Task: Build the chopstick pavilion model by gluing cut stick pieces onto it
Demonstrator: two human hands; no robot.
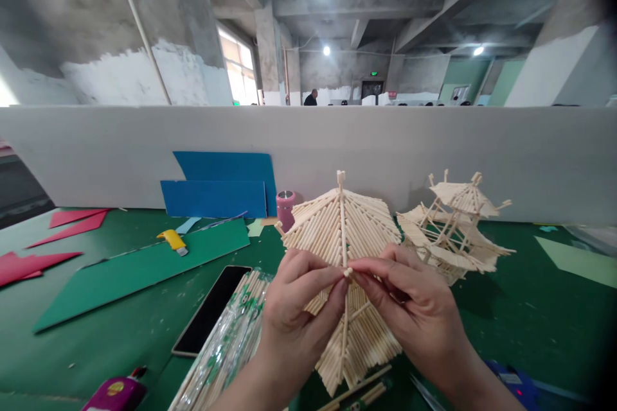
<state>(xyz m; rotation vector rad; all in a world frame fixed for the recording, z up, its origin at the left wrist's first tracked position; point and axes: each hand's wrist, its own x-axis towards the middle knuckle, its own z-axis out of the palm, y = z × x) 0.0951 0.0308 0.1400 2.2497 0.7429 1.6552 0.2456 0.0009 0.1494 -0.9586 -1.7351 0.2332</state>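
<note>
Pale wood makes the pointed roof straight ahead, its long ridge running up the middle. I see my left hand and right hand meet in front of that ridge, both just as near, each grip pinched around a tiny piece. I cannot tell which way it points. Bagged sticks crowd the left hand; the counter has more room on the right.

passage: green bench right of right hand | ahead: pale wooden-stick peaked roof blocks | left: plastic-wrapped pale stick bundles block | back: long white upright panel
</note>
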